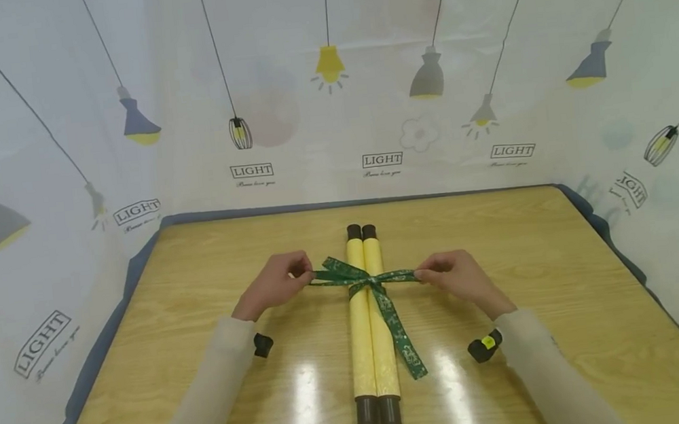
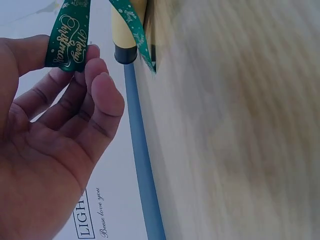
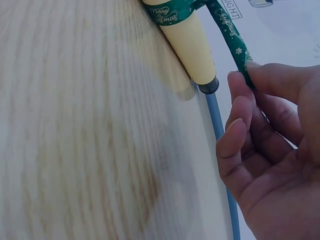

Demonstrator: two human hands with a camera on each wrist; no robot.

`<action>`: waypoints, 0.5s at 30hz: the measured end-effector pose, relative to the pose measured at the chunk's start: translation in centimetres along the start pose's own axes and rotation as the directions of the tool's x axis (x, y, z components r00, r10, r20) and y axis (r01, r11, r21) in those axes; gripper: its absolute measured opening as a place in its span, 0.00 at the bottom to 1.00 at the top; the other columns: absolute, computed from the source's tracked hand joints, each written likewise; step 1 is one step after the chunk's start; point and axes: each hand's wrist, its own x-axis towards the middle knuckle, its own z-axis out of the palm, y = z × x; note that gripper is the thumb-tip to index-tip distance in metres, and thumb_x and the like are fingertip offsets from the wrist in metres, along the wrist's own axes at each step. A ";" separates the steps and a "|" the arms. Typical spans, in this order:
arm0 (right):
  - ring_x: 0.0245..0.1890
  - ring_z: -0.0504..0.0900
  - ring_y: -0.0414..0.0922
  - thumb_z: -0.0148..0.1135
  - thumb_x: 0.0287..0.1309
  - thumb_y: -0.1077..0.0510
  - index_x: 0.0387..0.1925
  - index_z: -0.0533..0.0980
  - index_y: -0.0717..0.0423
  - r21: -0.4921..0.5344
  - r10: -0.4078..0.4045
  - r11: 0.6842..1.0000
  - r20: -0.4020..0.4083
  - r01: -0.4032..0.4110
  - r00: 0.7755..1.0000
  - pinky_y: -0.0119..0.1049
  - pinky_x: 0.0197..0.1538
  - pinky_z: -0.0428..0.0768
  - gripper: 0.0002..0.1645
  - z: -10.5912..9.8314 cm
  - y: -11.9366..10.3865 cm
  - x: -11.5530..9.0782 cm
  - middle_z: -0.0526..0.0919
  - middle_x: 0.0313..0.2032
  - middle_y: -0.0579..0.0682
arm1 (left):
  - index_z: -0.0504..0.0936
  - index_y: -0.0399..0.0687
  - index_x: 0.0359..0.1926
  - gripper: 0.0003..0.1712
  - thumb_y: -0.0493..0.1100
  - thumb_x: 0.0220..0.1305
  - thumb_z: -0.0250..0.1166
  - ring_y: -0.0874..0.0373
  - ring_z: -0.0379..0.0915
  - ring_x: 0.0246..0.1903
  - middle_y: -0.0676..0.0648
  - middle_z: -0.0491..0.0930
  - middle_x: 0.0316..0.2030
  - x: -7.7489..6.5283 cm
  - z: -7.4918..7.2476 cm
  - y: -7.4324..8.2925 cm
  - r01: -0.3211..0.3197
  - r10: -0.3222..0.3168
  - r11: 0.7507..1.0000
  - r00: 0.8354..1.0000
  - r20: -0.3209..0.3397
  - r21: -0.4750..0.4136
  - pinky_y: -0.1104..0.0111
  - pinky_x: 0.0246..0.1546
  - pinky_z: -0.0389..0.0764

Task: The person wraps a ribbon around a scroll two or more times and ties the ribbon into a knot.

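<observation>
Two pale yellow scrolls point(image 1: 361, 346) with dark end caps lie side by side on the table. A green ribbon point(image 1: 401, 332) printed with "Merry Christmas" goes around their upper part and is tied in a bow on top. On the left, my left hand point(image 1: 277, 283) pinches one loop of the bow between thumb and fingers. My right hand point(image 1: 457, 276) pinches the opposite loop at its outer end. Both loops stretch out sideways from the knot. One loose tail hangs down over the right scroll onto the table, and a shorter tail points up and left.
The wooden table point(image 1: 197, 266) has a blue-grey edge along its back and sides. Behind it hangs a white curtain point(image 1: 311, 174) printed with lamps and the word LIGHT. Small black devices sit at both wrists.
</observation>
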 end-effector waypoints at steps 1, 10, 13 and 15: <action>0.40 0.82 0.44 0.64 0.60 0.39 0.41 0.85 0.47 0.001 0.002 1.000 0.004 -0.002 1.000 0.40 0.41 0.79 0.19 -0.1 0.1 -0.1 0.86 0.37 0.43 | 0.77 0.48 0.34 0.06 0.42 0.71 0.60 0.57 0.73 0.30 0.51 0.78 0.30 -0.3 0.0 0.0 0.007 -0.007 1.000 1.000 0.003 -0.002 0.63 0.32 0.75; 0.38 0.81 0.47 0.65 0.61 0.40 0.40 0.85 0.50 0.026 0.025 0.999 0.011 -0.025 1.000 0.40 0.39 0.78 0.20 -0.3 0.7 -0.7 0.86 0.37 0.45 | 0.77 0.50 0.35 0.05 0.42 0.71 0.60 0.58 0.73 0.30 0.52 0.78 0.30 -2.4 0.8 0.1 0.062 -0.062 0.998 0.998 -0.003 -0.009 0.64 0.32 0.75; 0.38 0.81 0.46 0.65 0.61 0.41 0.40 0.85 0.52 0.042 0.026 0.999 0.011 -0.027 1.000 0.40 0.39 0.78 0.19 -0.3 0.9 -0.9 0.86 0.37 0.46 | 0.77 0.49 0.35 0.05 0.41 0.70 0.60 0.58 0.73 0.30 0.53 0.78 0.30 -2.8 1.2 -0.1 0.057 -0.057 0.998 0.998 -0.013 -0.018 0.64 0.31 0.75; 0.38 0.81 0.46 0.65 0.61 0.42 0.40 0.85 0.53 0.047 0.028 0.998 0.009 -0.028 1.000 0.40 0.39 0.78 0.19 -0.3 1.1 -1.0 0.86 0.37 0.47 | 0.77 0.50 0.35 0.05 0.41 0.70 0.60 0.57 0.74 0.30 0.53 0.78 0.31 -3.1 1.4 -0.2 0.063 -0.063 0.998 0.998 -0.013 -0.031 0.64 0.31 0.75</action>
